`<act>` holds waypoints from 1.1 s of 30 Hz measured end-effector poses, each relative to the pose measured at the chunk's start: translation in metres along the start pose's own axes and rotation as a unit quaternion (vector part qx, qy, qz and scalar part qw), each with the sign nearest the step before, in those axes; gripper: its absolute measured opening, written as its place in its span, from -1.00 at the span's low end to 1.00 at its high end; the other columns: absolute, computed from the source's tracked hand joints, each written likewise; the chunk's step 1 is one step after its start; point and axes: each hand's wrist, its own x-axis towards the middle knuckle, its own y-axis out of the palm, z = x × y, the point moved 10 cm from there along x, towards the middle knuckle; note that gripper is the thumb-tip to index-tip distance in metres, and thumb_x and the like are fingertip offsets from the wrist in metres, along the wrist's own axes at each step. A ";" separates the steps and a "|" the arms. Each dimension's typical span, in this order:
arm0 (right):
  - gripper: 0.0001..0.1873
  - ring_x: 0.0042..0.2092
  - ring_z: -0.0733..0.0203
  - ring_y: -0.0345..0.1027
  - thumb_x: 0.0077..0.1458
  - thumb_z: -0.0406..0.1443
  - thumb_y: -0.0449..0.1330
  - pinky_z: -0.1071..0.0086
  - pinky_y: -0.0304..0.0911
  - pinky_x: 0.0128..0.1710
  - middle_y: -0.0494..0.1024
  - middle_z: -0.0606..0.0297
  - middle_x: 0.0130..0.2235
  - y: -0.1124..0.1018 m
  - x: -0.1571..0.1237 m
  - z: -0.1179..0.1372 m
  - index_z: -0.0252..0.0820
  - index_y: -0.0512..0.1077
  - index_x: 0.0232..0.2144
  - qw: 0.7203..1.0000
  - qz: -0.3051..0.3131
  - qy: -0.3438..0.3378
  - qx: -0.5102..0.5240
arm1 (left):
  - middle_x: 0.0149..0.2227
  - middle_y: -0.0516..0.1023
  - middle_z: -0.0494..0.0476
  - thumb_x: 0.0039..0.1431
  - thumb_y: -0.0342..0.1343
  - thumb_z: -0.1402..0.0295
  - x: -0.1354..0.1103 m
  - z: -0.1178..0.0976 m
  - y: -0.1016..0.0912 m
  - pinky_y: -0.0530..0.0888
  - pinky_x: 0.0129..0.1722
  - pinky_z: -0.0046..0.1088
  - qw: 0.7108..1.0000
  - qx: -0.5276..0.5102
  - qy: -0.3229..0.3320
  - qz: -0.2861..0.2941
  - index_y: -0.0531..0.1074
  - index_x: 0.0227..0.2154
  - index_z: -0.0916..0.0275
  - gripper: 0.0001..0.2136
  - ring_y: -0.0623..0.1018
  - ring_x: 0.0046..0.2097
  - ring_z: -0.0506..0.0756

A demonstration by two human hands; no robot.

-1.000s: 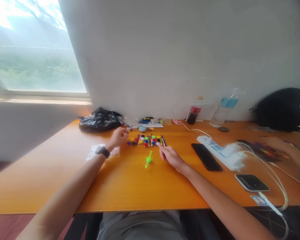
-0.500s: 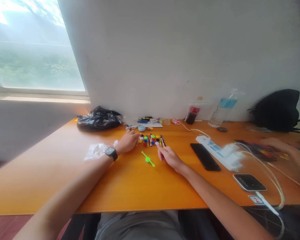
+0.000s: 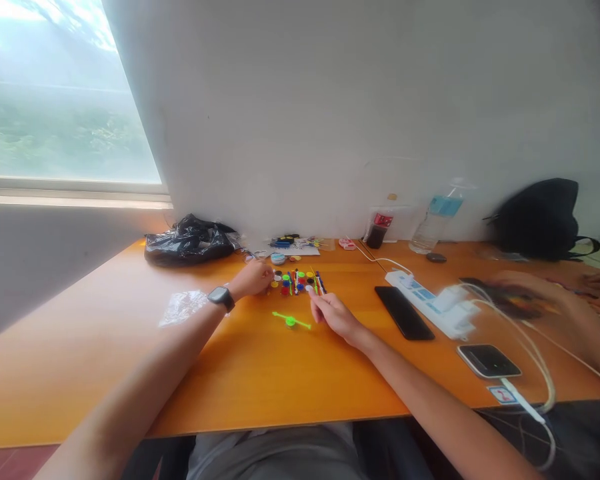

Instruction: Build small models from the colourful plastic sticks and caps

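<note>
A cluster of small coloured discs and thin coloured sticks (image 3: 297, 280) lies on the orange table (image 3: 260, 367). My left hand (image 3: 254, 277), with a dark watch on the wrist, rests at the cluster's left end with its fingers curled over the pieces; what they hold is hidden. My right hand (image 3: 331, 311) lies just right of and below the cluster, fingers loosely bent, index tip near the sticks. A bright green stick with a disc on it (image 3: 291, 321) lies flat between my hands, nearer to me.
A black plastic bag (image 3: 190, 241), a clear plastic wrapper (image 3: 183, 306), more small parts (image 3: 294, 244), a dark drink bottle (image 3: 379, 231) and a water bottle (image 3: 434, 225) stand about. A phone (image 3: 404, 311), power strip (image 3: 433, 303), power bank (image 3: 488, 360), black backpack (image 3: 543, 217) and another person's arm (image 3: 555, 300) are right.
The green stick with its disc has turned from pointing toward me to lying crosswise. My left hand came down from above the table onto the left end of the cluster.
</note>
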 end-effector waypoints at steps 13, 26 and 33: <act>-0.21 -0.49 0.26 0.21 0.40 0.18 -0.03 0.31 0.11 -0.32 0.36 0.30 -0.62 0.001 0.000 0.000 -0.16 0.34 -0.72 1.000 0.007 0.001 0.001 | -0.36 0.68 0.18 0.16 0.07 0.47 -0.004 0.014 0.002 0.43 -0.24 -0.44 0.999 -0.014 -0.035 0.011 0.67 -0.40 0.23 -0.76 0.61 -0.28 0.14; -0.22 -0.49 0.26 0.21 0.40 0.17 -0.02 0.31 0.12 -0.31 0.37 0.30 -0.61 0.002 -0.001 0.004 -0.16 0.33 -0.72 1.000 0.010 0.003 0.007 | -0.32 0.69 0.20 0.15 0.19 0.21 -0.009 0.022 -0.001 0.38 -0.33 -0.43 0.989 0.043 -0.141 0.005 0.65 -0.42 0.16 -0.81 0.61 -0.27 0.18; -0.22 -0.48 0.25 0.22 0.39 0.18 -0.02 0.31 0.12 -0.31 0.37 0.30 -0.60 0.002 0.000 0.000 -0.17 0.35 -0.71 1.000 0.012 0.010 0.007 | -0.35 0.68 0.21 0.09 0.19 0.28 -0.009 0.026 0.000 0.39 -0.35 -0.44 0.988 0.038 -0.152 0.006 0.63 -0.45 0.18 -0.85 0.61 -0.29 0.17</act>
